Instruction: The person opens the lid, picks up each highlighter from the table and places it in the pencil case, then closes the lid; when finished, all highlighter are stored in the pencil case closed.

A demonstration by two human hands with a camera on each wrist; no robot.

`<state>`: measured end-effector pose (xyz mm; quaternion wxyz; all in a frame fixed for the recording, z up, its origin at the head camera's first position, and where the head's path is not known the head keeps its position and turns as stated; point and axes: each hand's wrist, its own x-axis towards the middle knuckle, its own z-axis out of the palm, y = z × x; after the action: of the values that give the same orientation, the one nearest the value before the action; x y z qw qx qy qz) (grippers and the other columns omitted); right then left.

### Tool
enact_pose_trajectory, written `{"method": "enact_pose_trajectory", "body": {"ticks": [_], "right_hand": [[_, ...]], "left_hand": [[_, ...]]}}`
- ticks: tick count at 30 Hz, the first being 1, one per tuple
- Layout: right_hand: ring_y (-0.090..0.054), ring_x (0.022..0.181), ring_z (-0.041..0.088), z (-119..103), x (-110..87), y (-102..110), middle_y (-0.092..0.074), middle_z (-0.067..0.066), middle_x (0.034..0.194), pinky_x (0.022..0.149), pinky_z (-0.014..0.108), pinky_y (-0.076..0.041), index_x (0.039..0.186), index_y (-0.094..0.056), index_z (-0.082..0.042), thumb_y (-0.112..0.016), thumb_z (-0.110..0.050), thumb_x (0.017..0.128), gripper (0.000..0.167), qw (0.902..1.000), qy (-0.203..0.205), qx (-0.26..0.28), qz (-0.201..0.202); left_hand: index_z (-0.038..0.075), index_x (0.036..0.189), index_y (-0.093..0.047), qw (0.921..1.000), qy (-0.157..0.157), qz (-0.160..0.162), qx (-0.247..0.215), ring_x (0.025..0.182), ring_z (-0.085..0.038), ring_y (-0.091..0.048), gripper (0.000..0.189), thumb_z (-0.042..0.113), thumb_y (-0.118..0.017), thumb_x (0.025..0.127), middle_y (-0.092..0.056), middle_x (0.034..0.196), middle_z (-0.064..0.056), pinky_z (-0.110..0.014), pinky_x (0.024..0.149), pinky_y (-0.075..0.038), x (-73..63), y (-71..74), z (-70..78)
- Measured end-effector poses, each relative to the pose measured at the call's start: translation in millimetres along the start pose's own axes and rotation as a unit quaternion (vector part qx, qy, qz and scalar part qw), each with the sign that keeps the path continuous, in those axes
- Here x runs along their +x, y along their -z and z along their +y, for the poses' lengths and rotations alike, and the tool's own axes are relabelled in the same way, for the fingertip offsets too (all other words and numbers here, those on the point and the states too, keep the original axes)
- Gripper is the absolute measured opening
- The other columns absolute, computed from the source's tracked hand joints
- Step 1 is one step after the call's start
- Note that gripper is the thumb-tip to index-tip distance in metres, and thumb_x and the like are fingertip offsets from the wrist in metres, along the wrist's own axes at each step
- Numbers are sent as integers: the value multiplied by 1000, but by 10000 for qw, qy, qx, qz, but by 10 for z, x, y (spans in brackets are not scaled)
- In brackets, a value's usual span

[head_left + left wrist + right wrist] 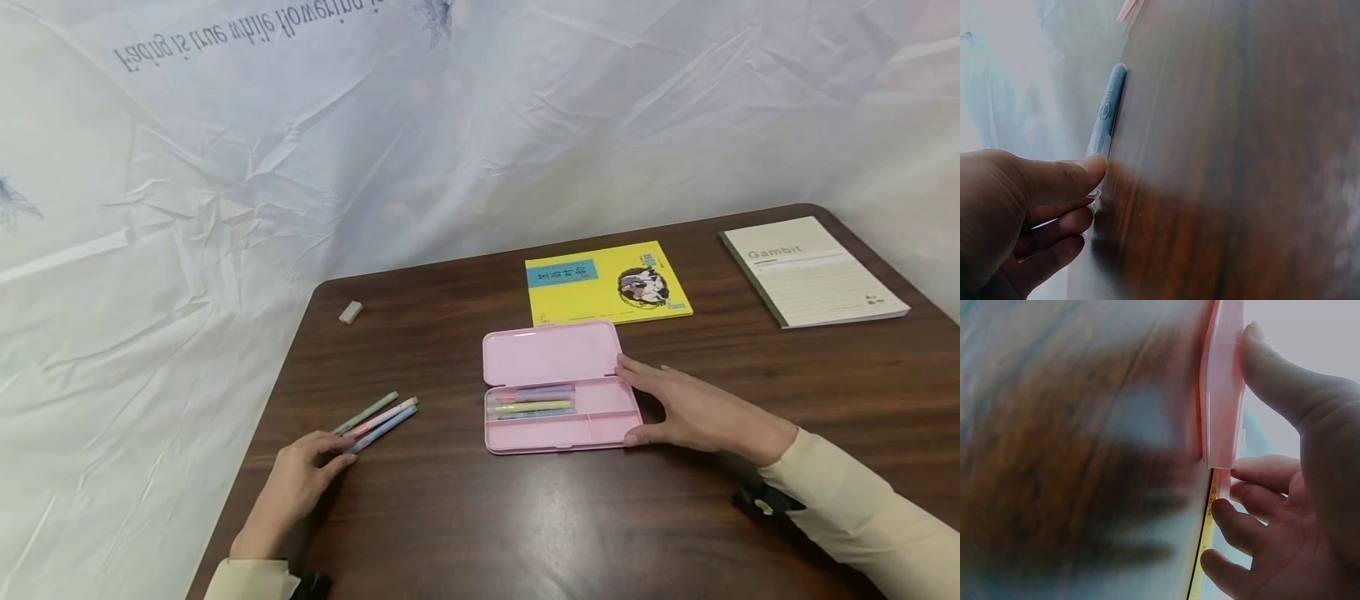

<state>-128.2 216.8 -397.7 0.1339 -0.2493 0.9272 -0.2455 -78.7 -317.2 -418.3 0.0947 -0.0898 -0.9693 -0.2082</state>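
Two cream sleeves [862,500] come in over the near part of the dark wooden surface [450,517]. The left hand [300,475] is drawn narrow, pinching the clear-capped end of a blue pen [385,428] between thumb and fingers. Just beyond it, a pink pen [388,416] and a green pen [369,412] lie close alongside, slanting away from the person.

Farther right, well apart from those three, the pink pencil case [536,433] lies with its lid folded back. The right hand [690,408] spreads wide at its right end, thumb at the near corner and fingertips by the hinge. In the rear compartment lie several pens, among them a yellow pen [534,407] and a purple pen [543,393].

Beyond, a small eraser [350,312] sits toward the far left corner, a yellow booklet [585,300] lies just behind the case, and a notebook [817,275] (its cover reads "Gambit") lies at far right. Behind everything hangs creased white cloth [225,167] with inverted lettering.
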Motion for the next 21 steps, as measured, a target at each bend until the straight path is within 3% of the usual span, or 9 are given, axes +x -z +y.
{"method": "enact_pose_trajectory", "body": {"ticks": [9, 15, 21], "right_hand": [[-40, 140, 41, 3, -14, -1, -30, 18, 161, 114, 62, -25, 151, -41, -4, -71, -65, 80, 98, 9998, 159, -35, 86], [-40, 140, 41, 0, -15, 0, -30, 18, 161, 113, 62, -26, 151, -42, -5, -70, -67, 80, 98, 9999, 145, -18, 90], [-40, 140, 41, 3, -17, -2, -30, 18, 161, 113, 62, -26, 151, -42, -5, -70, -66, 80, 98, 9998, 175, 0, 114]], "left_hand": [[13, 98, -79, 9998, 137, -134, 7, 97, -26, -70, 17, 10, -82, 81, -73, 100, -1, -49, 84, -55, -5, 1, 8], [14, 97, -78, 9993, -265, 273, 66, 91, -20, -70, 19, 7, -82, 81, -73, 99, 3, -45, 79, -56, 1, 3, 25], [14, 94, -77, 9950, -727, 672, 121, 86, -13, -68, 18, 5, -83, 80, -71, 95, 6, -30, 74, -54, 87, 84, 116]]}}
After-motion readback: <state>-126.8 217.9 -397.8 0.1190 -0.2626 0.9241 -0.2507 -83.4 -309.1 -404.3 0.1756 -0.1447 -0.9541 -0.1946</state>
